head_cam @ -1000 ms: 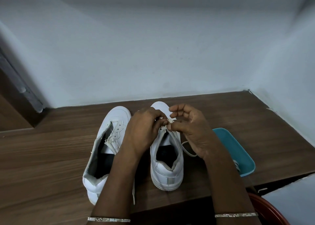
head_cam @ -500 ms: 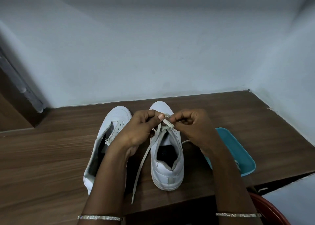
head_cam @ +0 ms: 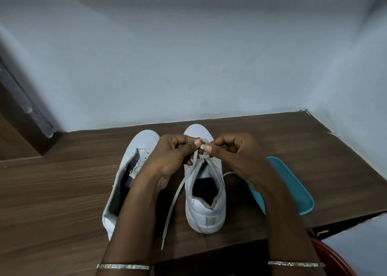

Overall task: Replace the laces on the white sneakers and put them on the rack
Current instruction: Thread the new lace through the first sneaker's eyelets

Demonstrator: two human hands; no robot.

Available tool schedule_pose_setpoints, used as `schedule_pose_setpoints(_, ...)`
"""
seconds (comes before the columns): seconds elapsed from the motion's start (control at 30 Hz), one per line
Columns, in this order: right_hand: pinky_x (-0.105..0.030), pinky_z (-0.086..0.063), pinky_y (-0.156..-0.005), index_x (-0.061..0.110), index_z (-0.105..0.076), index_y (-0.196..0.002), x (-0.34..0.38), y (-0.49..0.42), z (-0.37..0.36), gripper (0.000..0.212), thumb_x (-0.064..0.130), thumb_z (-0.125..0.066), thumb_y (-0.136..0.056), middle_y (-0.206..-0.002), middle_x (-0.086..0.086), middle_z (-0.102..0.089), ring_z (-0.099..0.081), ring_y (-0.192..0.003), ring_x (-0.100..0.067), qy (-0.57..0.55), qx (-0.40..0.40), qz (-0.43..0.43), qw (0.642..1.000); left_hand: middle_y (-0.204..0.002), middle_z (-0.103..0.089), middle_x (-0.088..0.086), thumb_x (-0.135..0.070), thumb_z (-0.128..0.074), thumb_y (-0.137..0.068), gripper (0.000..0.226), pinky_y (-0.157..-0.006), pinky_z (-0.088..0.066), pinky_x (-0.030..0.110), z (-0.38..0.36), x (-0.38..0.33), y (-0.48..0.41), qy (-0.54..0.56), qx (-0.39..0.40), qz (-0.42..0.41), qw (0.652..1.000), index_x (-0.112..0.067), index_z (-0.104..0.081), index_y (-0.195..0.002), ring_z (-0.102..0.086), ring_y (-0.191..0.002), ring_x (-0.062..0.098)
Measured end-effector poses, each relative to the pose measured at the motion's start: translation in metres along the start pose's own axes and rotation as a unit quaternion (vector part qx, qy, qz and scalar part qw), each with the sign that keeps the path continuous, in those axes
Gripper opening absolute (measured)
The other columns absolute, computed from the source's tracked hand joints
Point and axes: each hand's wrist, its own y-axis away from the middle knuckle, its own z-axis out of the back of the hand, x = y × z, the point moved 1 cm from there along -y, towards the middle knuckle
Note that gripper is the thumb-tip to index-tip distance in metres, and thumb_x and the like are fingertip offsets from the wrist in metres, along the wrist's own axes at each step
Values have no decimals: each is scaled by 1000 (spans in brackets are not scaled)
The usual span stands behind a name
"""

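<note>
Two white sneakers stand side by side on the wooden table (head_cam: 52,192), toes towards the wall. The left sneaker (head_cam: 127,177) has no lace and lies partly under my left forearm. Over the front eyelets of the right sneaker (head_cam: 206,210), my left hand (head_cam: 169,156) and my right hand (head_cam: 234,154) each pinch the white lace (head_cam: 178,194) between thumb and forefinger. One free end of the lace hangs down the left side of that shoe to the table's front edge. Another loop shows at the shoe's right side.
A teal tray (head_cam: 293,190) lies flat on the table right of the shoes, near the front edge. A red round object (head_cam: 335,261) sits below the table at the lower right. White walls close the back and the right side.
Both hands have lifted slightly towards the toe and closed on the lace. A long free end of the lace has come out and now hangs left of the right sneaker.
</note>
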Motion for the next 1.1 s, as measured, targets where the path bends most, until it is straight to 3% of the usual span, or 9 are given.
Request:
schedule_pose_setpoints(0.1,-31,-56,-74,15,-77,-86,-3,-1,0,9,23,-75,-90,-80,-3,-77,-71,-75,-13,18,9,8,1000,-82,-72,15,-18,-70,-89,19,-54,-47,18,1,0,1,0,-4,13,1000,-1,-77,-92,-55,-70,19)
schedule_pose_setpoints(0.27,-34,-59,-83,9,-68,-86,-13,-1,6,16,10,-60,-100,-86,-7,-77,-76,-86,-18,-3,-4,-11,1000,-57,-63,7,-25,-74,-87,25,-45,-40,18,6,2,1,0,-79,36,996,-7,-75,-68,-48,-47,11)
schedule_pose_setpoints(0.4,-45,-58,-87,-3,-64,-90,-21,3,14,18,10,-58,-101,-92,-16,-77,-77,-87,-21,19,-10,-21,1000,-63,-71,7,-27,-71,-90,27,-46,-40,15,16,1,2,-27,-121,45,991,-4,-74,-76,-61,-50,6)
schedule_pose_setpoints(0.5,-48,-57,-86,-3,-64,-88,-26,5,18,17,8,-58,-100,-92,-17,-77,-78,-85,-24,20,-21,-30,999,-58,-69,5,-28,-70,-91,31,-49,-41,13,23,0,3,-93,-132,41,986,-4,-71,-71,-58,-46,3)
schedule_pose_setpoints(0.6,-42,-59,-82,6,-66,-83,-29,7,23,18,8,-61,-99,-86,-11,-78,-77,-83,-22,45,-15,-26,999,-61,-72,6,-36,-72,-90,39,-59,-42,26,28,1,3,-200,-147,40,968,-8,-71,-64,-58,-48,1)
schedule_pose_setpoints(0.73,-26,-48,-64,17,-68,-76,-30,9,28,23,11,-64,-98,-70,7,-74,-68,-67,-3,96,-14,-17,995,-50,-65,-3,-38,-70,-91,42,-60,-43,27,26,0,3,-292,-163,36,942,-9,-71,-61,-49,-37,-3)
schedule_pose_setpoints(0.83,-25,-41,-59,25,-66,-71,-32,7,29,29,14,-66,-97,-60,11,-66,-55,-57,0,126,-30,-8,992,-52,-68,-2,-40,-70,-91,42,-72,-56,36,26,3,3,-316,-163,43,934,-12,-71,-60,-58,-47,4)
schedule_pose_setpoints(0.97,-37,-50,-61,29,-67,-70,-34,7,29,28,17,-68,-96,-65,4,-70,-62,-62,-10,148,-48,-1,988,-64,-72,7,-44,-68,-91,44,-81,-57,46,27,5,2,-361,-161,52,917,-14,-69,-59,-70,-72,28)
schedule_pose_setpoints(1.1,-49,-58,-72,25,-70,-75,-33,8,31,21,18,-68,-95,-72,0,-72,-69,-71,-21,167,-58,-3,984,-69,-73,12,-46,-68,-91,44,-81,-57,46,27,4,1,-376,-158,61,911,-14,-70,-61,-70,-77,35)
